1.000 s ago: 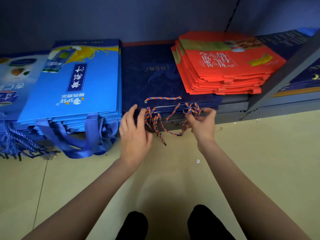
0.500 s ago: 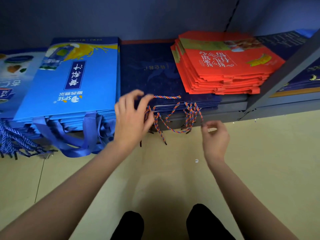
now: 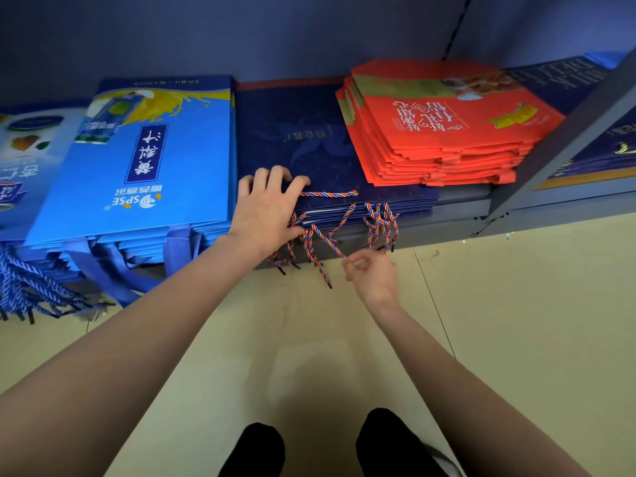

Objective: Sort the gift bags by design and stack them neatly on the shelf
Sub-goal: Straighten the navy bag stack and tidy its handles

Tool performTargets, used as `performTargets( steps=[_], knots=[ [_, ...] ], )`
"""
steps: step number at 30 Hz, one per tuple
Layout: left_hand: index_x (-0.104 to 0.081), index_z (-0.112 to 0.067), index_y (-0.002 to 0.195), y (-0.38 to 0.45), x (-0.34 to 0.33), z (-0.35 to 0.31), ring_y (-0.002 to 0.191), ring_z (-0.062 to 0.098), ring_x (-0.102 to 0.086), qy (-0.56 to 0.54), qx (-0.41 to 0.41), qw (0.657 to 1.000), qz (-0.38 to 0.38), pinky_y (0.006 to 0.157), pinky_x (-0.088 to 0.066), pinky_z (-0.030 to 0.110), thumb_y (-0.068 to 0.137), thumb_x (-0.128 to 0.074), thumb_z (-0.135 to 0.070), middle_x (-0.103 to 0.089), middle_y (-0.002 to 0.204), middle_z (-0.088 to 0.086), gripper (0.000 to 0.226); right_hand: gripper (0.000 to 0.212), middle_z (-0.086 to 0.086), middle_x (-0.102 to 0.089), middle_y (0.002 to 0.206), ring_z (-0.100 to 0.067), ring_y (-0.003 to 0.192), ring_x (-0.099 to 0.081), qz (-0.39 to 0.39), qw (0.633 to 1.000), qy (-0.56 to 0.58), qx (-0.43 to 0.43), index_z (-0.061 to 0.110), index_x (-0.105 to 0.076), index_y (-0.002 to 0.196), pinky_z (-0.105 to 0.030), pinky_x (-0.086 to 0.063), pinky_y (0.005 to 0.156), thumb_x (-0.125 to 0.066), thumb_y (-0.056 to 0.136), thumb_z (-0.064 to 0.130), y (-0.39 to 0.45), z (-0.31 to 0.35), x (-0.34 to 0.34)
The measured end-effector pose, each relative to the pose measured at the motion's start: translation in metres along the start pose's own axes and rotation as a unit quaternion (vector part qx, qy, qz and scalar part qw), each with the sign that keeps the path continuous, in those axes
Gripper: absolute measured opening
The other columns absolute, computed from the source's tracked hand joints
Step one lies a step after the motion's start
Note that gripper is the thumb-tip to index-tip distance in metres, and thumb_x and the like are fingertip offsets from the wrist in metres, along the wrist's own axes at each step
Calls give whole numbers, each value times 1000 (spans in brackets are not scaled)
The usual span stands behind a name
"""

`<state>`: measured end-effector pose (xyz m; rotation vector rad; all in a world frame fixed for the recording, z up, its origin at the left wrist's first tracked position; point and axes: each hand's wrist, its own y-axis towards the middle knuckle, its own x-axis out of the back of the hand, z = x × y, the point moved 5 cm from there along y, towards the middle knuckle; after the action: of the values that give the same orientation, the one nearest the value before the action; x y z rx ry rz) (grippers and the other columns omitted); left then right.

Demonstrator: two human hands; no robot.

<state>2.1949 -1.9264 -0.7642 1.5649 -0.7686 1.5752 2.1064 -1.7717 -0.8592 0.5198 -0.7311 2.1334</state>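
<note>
A flat stack of dark navy gift bags [image 3: 309, 146] lies on the low shelf [image 3: 461, 208], its multicoloured rope handles [image 3: 378, 218] hanging over the front edge. My left hand [image 3: 266, 208] rests palm down on the stack's front left corner, fingers spread over the top bag. My right hand [image 3: 373, 273] is below the shelf edge, thumb and fingers pinched on one rope handle strand. A stack of bright blue bags [image 3: 144, 160] with ribbon handles lies to the left. A stack of red-orange bags [image 3: 444, 132] sits on the navy stack's back right.
More pale blue bags [image 3: 20, 160] with blue rope handles lie at the far left. A slanted metal shelf post [image 3: 564, 132] stands at the right, with dark printed bags [image 3: 599, 149] behind it. Beige tiled floor [image 3: 499, 321] and my dark shoes are below.
My left hand has moved up from the handles onto the top of the navy stack. My right hand has dropped away from the stack edge and now pinches a rope strand.
</note>
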Motion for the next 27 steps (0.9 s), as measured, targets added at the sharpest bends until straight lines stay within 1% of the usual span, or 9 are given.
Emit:
performTargets(
  steps=[2, 4, 7, 9, 11, 16, 21, 24, 27],
  knots=[
    [-36, -25, 137, 3, 3, 1, 120, 26, -33, -17, -9, 1000, -8, 103, -22, 41, 78, -68, -47, -38, 130, 4, 71, 11, -10, -71, 76, -22, 67, -61, -57, 998, 9, 33, 21, -61, 78, -28, -46, 66, -64, 85, 13, -3, 2, 27],
    [-37, -24, 137, 4, 3, 1, 121, 27, -34, -9, -25, 1000, -6, 103, -21, 42, 79, -67, -48, -39, 132, 3, 69, 9, -1, -66, 67, -15, 58, -58, -110, 989, 12, 94, 17, -61, 79, -27, -43, 64, -65, 85, 12, -8, 17, 58],
    [-46, -21, 133, 3, 8, 3, 117, 30, -41, -11, -41, 998, -41, 102, -22, 46, 80, -67, -45, -46, 130, 3, 62, 3, 6, -57, 61, -2, 52, -52, -147, 973, 15, 179, 13, -63, 83, -14, -39, 58, -66, 85, 12, -16, 49, 85],
    [-55, -15, 123, 2, 14, 3, 107, 34, -50, 4, -74, 994, -87, 99, -29, 51, 79, -71, -38, -56, 121, 7, 53, 7, 4, -58, 61, -11, 53, -57, -152, 966, 37, 204, 17, -60, 82, -14, -42, 60, -65, 86, 13, -18, 65, 87],
    [-60, -10, 114, 2, 21, 2, 97, 35, -57, 18, -98, 986, -131, 96, -36, 53, 77, -72, -31, -63, 112, 7, 45, 14, 2, -62, 62, -18, 58, -63, -155, 959, 74, 227, 22, -56, 80, -26, -48, 65, -63, 86, 13, -20, 76, 83],
    [-60, -8, 112, 6, 40, 4, 92, 34, -59, 5, -106, 977, -185, 94, -39, 54, 79, -66, -25, -66, 111, 7, 38, 28, 13, -65, 65, -5, 58, -64, -127, 947, 176, 239, 32, -50, 79, -25, -52, 64, -59, 89, 9, -29, 77, 71],
    [-59, -11, 113, 5, 27, 2, 97, 34, -57, 38, -113, 984, -130, 98, -34, 59, 71, -77, -31, -63, 111, 6, 50, 20, 5, -67, 69, -9, 60, -65, -161, 924, 230, 261, 29, -49, 81, -31, -52, 64, -55, 91, 13, -25, 88, 92],
    [-61, -10, 113, 3, 14, 1, 96, 33, -59, 62, -123, 985, -101, 97, -36, 58, 64, -82, -36, -63, 111, 8, 59, 25, 6, -66, 68, -10, 58, -64, -150, 930, 203, 267, 30, -49, 80, -27, -51, 59, -55, 91, 8, -17, 100, 97],
    [-58, -11, 119, 4, 10, -1, 104, 34, -56, 84, -128, 985, -79, 100, -34, 57, 62, -82, -41, -60, 119, 9, 69, 27, 8, -66, 66, -7, 56, -64, -145, 939, 174, 258, 31, -48, 79, -32, -54, 63, -56, 91, 8, -13, 99, 97]
  ],
)
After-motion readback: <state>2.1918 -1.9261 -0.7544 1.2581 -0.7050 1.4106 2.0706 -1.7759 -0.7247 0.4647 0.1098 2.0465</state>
